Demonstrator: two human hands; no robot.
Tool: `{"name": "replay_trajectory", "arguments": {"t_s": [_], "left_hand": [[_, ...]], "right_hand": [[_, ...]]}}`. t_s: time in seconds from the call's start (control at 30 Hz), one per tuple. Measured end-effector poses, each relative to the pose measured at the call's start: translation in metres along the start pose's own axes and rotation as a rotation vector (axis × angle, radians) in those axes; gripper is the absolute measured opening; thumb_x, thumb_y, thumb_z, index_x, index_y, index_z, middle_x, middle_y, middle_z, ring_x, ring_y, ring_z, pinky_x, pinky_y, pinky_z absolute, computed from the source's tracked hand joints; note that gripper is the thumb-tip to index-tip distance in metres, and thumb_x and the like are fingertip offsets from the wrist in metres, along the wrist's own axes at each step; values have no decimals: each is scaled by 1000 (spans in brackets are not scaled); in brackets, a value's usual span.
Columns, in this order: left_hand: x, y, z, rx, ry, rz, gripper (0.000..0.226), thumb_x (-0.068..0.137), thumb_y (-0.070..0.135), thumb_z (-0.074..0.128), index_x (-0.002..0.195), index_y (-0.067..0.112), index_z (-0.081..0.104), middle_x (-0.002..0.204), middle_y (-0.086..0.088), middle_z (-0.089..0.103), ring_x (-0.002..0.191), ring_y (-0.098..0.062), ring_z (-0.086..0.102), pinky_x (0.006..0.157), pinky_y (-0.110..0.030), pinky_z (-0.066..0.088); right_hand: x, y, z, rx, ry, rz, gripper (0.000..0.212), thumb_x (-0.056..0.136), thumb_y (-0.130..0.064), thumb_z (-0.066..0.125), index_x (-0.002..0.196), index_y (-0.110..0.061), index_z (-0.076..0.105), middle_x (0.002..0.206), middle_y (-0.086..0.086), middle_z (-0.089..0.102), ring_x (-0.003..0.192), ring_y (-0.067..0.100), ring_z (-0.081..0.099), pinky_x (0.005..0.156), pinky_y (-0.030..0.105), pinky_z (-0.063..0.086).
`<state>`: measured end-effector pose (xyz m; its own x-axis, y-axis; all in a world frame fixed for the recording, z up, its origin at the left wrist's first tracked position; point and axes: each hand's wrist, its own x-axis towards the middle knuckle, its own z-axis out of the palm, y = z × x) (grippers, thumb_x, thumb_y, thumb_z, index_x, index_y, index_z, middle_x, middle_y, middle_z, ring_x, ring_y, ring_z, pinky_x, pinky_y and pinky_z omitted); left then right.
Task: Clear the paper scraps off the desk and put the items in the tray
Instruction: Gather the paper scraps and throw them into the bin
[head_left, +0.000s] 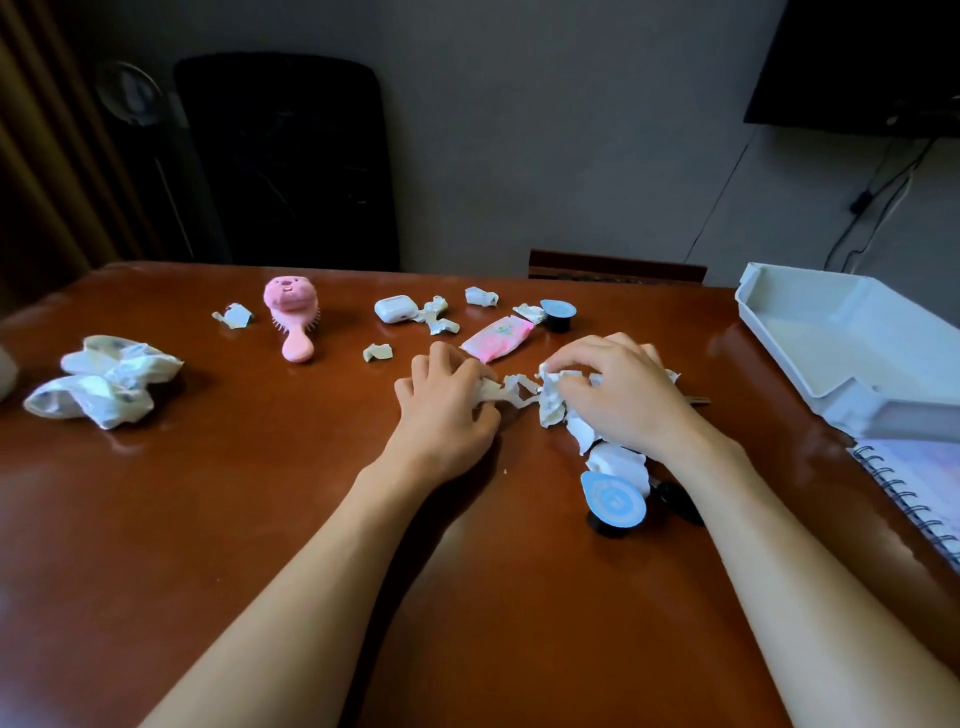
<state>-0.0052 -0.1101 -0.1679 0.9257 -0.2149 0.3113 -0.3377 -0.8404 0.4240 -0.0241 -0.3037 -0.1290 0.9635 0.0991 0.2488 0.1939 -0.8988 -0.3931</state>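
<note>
My left hand (447, 400) grips a crumpled paper scrap (511, 391) at the desk's middle. My right hand (618, 389) curls over a pile of white scraps (553, 400) just to its right. More scraps lie behind: one (376, 352) near the left hand, others (439, 314) beside a white earbud case (393, 308), another (480, 297) further back, and one (235, 315) by the pink hairbrush (292, 317). A pink packet (497, 339) lies above my hands. Blue-lidded capsules stand at the back (557, 313) and in front (613, 501). The white tray (810, 332) sits at the right.
A large crumpled white wad (104, 382) lies on the brown desk (260, 493) at the left. A spiral notebook (914, 483) lies under the tray's near end. A dark object (678, 501) rests beside the near capsule. A black chair (285, 156) stands behind the desk.
</note>
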Motion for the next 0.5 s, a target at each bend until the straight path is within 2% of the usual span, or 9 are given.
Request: {"name": "replay_trajectory", "arguments": {"t_s": [0.1, 0.17, 0.23, 0.3, 0.37, 0.5], "left_hand": [[0, 0, 0, 15, 19, -16, 38, 88, 36, 54, 125, 36, 48, 141, 0, 25, 132, -23, 20, 110, -48, 17], [1, -1, -1, 8, -1, -15, 48, 85, 45, 52, 132, 42, 41, 149, 2, 17, 138, -25, 12, 112, -54, 11], [0, 0, -3, -13, -43, -15, 61, 80, 55, 46, 140, 46, 34, 154, 6, 13, 142, -24, 5, 112, -58, 6], [0, 0, -1, -11, -91, -8, 69, 76, 61, 39, 144, 49, 29, 157, 7, 11, 144, -23, 3, 112, -60, 4], [0, -1, 2, 31, -136, 11, 70, 77, 65, 35, 145, 51, 26, 159, 8, 11, 146, -23, 3, 112, -61, 3], [1, -1, 4, 41, -195, 30, 63, 81, 63, 29, 143, 52, 29, 161, 10, 10, 147, -21, 0, 114, -56, -2]], "right_hand": [[0, 2, -4, -38, -58, 28, 39, 87, -37, 34, 116, -44, 59, 134, -22, 51, 130, 7, 28, 98, 29, 16], [-1, 4, -10, -27, -76, 70, 40, 90, -32, 34, 120, -44, 58, 136, -20, 49, 129, 8, 24, 96, 29, 13], [-3, 6, -17, -6, -105, 104, 41, 93, -26, 39, 125, -44, 55, 139, -17, 45, 128, 11, 21, 99, 30, 16], [-6, 5, -23, 22, -190, 131, 43, 93, -31, 43, 131, -49, 49, 143, -15, 39, 129, 17, 21, 106, 37, 25], [-9, 1, -26, 33, -284, 158, 47, 91, -38, 48, 134, -54, 43, 143, -15, 36, 130, 21, 22, 104, 41, 31], [-11, -4, -23, -34, -300, 99, 51, 88, -43, 56, 135, -55, 41, 133, -20, 40, 120, 17, 26, 96, 35, 27]]}}
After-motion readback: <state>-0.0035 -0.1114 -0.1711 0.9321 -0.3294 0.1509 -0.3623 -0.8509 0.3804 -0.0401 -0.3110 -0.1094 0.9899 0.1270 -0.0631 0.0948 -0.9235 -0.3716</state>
